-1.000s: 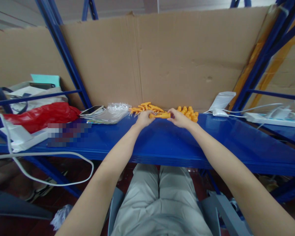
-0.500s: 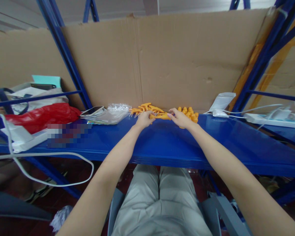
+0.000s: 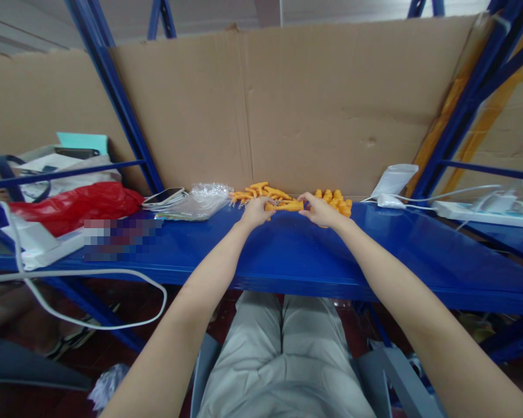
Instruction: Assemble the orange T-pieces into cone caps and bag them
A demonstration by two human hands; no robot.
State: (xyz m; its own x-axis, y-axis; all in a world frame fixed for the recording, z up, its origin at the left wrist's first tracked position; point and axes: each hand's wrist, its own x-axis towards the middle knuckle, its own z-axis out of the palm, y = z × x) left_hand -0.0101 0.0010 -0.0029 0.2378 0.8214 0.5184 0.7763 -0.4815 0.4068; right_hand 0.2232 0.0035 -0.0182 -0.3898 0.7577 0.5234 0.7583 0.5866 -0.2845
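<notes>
My left hand (image 3: 256,212) is closed around one end of an orange plastic piece (image 3: 290,206), which lies level just above the blue shelf and points right. Beside the piece's right end is my right hand (image 3: 317,210), its thumb and forefinger apart with a dark gap between them. Behind my left hand lies a pile of orange T-shaped handles (image 3: 261,189) with thin metal springs or coils showing at its left side. Several orange knobbed parts (image 3: 331,198) stand in a group behind and right of my right hand, which partly hides them.
A blue metal shelf (image 3: 287,255) runs across, backed by a cardboard sheet (image 3: 309,110). Clear plastic bags (image 3: 207,203) and a phone (image 3: 168,197) lie left, near a red bag (image 3: 78,208). A white cable (image 3: 113,328) loops over the front edge. A power strip (image 3: 488,212) lies right.
My right thumb and forefinger have parted and come off the end of the orange piece. My left hand keeps its hold in nearly the same place.
</notes>
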